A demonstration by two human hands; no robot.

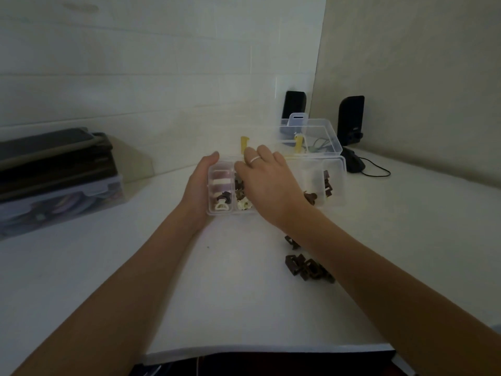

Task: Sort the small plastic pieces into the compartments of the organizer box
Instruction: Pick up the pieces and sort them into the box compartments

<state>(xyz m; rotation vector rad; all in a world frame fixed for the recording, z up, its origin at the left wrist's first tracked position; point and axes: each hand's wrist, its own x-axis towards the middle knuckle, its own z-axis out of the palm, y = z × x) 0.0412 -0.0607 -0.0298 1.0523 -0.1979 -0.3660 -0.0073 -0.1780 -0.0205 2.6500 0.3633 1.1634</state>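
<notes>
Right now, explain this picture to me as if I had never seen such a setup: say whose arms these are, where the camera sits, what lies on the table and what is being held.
No machine here: a person's two bare arms, seen from a camera worn on the head, looking down at a white table. The left hand holds the left end of a clear plastic organizer box with compartments. The right hand, wearing a ring, reaches into a compartment; whether it holds a piece is hidden. Small dark brown plastic pieces lie loose on the table near the right forearm. Brown and cream pieces already sit in the compartments. A black computer mouse lies behind.
</notes>
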